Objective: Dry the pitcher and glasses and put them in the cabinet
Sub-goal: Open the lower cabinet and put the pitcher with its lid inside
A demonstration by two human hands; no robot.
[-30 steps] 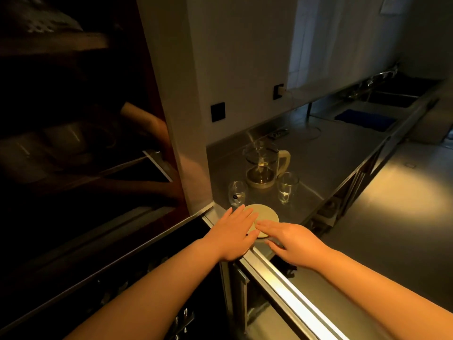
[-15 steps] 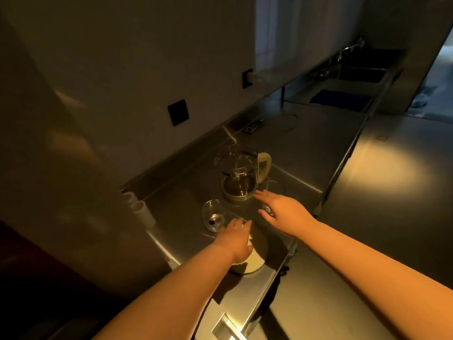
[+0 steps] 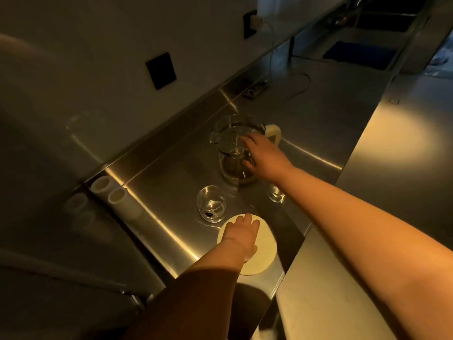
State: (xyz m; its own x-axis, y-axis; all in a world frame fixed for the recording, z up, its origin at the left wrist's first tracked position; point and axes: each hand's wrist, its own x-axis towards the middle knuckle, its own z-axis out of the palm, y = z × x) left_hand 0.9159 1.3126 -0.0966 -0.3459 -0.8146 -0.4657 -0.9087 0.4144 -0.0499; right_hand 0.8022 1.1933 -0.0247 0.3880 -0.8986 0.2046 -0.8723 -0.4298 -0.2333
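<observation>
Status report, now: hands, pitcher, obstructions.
Right hand reaching onto pitcher, grip unclear. Left hand flat on round pad. Pitcher, both glasses on counter. Nothing blocking.

Bare steel counter (image 3: 326,123) lies open beyond the pitcher (image 3: 232,148); nearer, two glasses (image 3: 212,203) (image 3: 276,195) flank a narrow gap (a cream disc (image 3: 263,251) lies just before it).

small dark sticker on glass (image 3: 211,203), txt unreadable
</observation>
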